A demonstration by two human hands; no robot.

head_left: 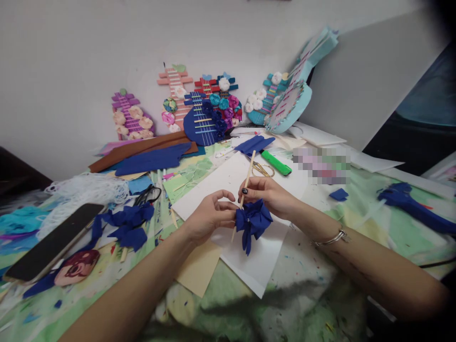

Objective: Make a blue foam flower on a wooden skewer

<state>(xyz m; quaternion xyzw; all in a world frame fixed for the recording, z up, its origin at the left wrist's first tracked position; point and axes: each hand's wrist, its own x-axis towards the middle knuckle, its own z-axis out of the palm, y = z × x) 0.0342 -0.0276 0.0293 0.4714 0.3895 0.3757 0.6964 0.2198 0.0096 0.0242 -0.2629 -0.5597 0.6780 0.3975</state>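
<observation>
A dark blue crepe-paper flower (257, 219) with loose, drooping petals is held above white paper. My right hand (272, 194) pinches a thin wooden stick (250, 166), which slants behind the flower; its lower tip shows beneath. My left hand (213, 214) is at the flower's left side, with curled fingers closed on its edge. The fingertips there are partly hidden. Just beyond my right hand lie gold-handled scissors (263, 169) and a green box cutter (277, 163).
White sheets (213, 183) lie under the hands. A phone (53, 242), white yarn (89, 187) and blue scraps (131, 223) are at left. A blue glue gun (413, 202) lies at right. Decorated paper instruments (199, 123) lean against the wall.
</observation>
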